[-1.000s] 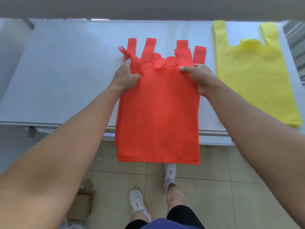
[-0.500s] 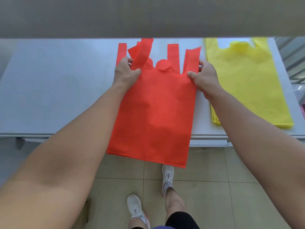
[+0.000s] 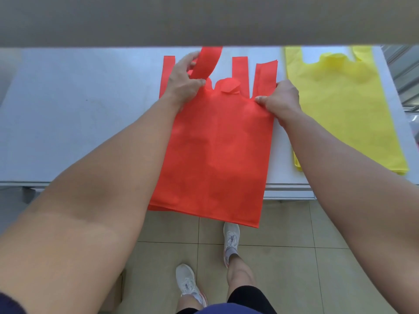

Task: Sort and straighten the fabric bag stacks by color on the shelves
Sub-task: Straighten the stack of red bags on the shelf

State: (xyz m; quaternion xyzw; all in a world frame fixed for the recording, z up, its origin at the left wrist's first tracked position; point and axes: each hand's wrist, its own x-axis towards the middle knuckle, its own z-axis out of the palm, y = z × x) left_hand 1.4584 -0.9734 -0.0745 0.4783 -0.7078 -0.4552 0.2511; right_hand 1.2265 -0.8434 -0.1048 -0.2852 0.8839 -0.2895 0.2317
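A stack of red fabric bags [image 3: 217,150] lies on the white shelf [image 3: 79,114], its lower part hanging over the front edge. The handle strips point away from me and are uneven; one is curled up. My left hand [image 3: 184,80] grips the stack's upper left corner at that curled strip. At the upper right corner my right hand [image 3: 280,98] pinches the stack just below the right handles. A stack of yellow fabric bags [image 3: 340,109] lies flat on the shelf to the right, apart from the red one.
A grey upper shelf board [image 3: 204,19] spans the top of the view and hides the back of the shelf. Below the shelf edge are beige floor tiles [image 3: 306,257] and my feet in white shoes. Metal racking [image 3: 405,71] stands at the far right.
Both hands have pushed the red stack farther onto the shelf and slightly left. Less of it hangs over the edge. The upper shelf board now covers more of the view.
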